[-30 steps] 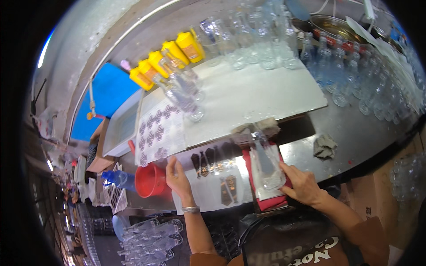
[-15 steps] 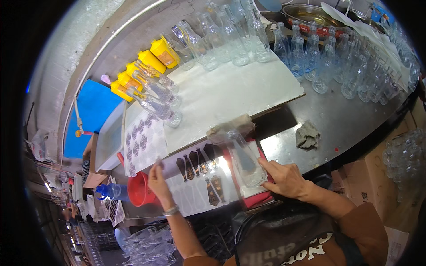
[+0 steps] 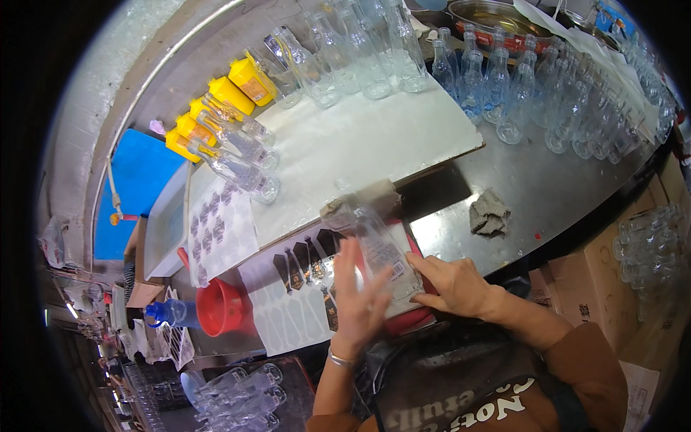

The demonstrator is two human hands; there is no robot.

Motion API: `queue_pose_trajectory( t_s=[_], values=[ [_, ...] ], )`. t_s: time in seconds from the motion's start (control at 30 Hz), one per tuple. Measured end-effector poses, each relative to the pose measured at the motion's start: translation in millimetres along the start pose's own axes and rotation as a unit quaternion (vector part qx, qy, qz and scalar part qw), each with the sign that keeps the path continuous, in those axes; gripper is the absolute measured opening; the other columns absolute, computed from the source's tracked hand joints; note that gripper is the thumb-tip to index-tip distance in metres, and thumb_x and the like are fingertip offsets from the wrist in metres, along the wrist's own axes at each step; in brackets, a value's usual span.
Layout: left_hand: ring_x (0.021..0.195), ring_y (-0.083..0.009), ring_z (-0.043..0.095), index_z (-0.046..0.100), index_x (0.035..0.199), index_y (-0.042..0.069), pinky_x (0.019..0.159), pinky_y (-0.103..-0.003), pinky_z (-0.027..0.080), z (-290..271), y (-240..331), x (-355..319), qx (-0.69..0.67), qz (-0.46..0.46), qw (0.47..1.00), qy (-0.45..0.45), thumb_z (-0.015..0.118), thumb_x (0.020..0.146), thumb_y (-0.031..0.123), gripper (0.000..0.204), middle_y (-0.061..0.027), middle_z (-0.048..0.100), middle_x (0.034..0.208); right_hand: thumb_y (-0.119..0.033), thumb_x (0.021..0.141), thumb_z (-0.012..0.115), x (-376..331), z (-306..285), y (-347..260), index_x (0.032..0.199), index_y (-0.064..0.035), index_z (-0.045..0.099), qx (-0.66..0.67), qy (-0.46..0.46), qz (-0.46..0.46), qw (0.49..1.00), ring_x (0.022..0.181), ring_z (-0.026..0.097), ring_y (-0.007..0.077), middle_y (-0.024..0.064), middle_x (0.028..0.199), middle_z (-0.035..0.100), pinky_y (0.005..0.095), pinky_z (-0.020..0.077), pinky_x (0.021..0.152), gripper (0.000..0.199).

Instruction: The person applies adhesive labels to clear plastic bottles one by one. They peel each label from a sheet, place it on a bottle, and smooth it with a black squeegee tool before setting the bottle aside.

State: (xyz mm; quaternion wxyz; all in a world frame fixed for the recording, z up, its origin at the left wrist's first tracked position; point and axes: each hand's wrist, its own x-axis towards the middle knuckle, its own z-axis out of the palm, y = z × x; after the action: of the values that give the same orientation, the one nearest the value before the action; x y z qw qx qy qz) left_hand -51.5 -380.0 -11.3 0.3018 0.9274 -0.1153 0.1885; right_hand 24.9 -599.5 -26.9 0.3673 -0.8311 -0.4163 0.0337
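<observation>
Bottle [image 3: 374, 245] first: a clear glass one, lying on its side across a red pad [image 3: 410, 317] at the near edge of the steel counter [image 3: 547, 187], neck pointing away into a grubby wad of cloth [image 3: 360, 201]. Laid flat like that it offers its side upward and looks cradled so it won't roll. Left hand [image 3: 360, 295] is over the body, fingers spread wide and blurred with motion, palm on the glass where a small printed label shows. Right hand [image 3: 453, 284] sits at the base end, fingers curled against it, steadying rather than lifting, I'd say.

Just to the left, touching distance, lie backing sheets [image 3: 299, 288] with dark shaped stickers, several slots already peeled bare. Handy spot for a hand going back and forth. More sheets [image 3: 219, 227] sit farther left, and a red funnel-like cup [image 3: 223, 306] below them.

Beyond, on a white board [image 3: 360, 137], 3 bottles lie on their sides [image 3: 237, 155] beside yellow containers [image 3: 216, 101]. Upright empty bottles [image 3: 504, 79] crowd the far and right edge, many of them. A grey rag [image 3: 489, 216] rests alone on the steel. Cardboard boxes [image 3: 612, 288] stand below right, more glass in them.
</observation>
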Motion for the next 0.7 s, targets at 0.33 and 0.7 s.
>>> queue_pose_trajectory(
  t_s=[0.33,0.7],
  values=[
    [0.151,-0.0374,0.026,0.060,0.140,0.008,0.121,-0.047,0.023,5.2,-13.9,14.8,-0.150,-0.099,0.984,0.017,0.070,0.086,0.016,0.055,-0.0218,0.028,0.163,-0.022,0.096,0.066,40.6,4.6,26.3,0.132,0.0042,0.057,0.351,-0.045,0.156,0.922,0.077,0.063,0.0109,0.0131,0.114,0.068,0.0268,0.0518,0.070,0.045],
    [0.144,-0.0337,0.039,0.058,0.140,0.006,0.117,-0.044,0.032,25.3,-10.2,2.5,-0.147,-0.133,0.977,0.078,0.070,0.089,0.016,0.054,-0.0193,0.039,0.156,-0.027,0.091,0.074,48.3,1.6,22.6,0.130,0.0056,0.058,0.335,-0.056,0.105,0.935,0.093,0.065,0.0189,0.0203,0.116,0.068,0.0323,0.0544,0.078,0.053]
  ],
)
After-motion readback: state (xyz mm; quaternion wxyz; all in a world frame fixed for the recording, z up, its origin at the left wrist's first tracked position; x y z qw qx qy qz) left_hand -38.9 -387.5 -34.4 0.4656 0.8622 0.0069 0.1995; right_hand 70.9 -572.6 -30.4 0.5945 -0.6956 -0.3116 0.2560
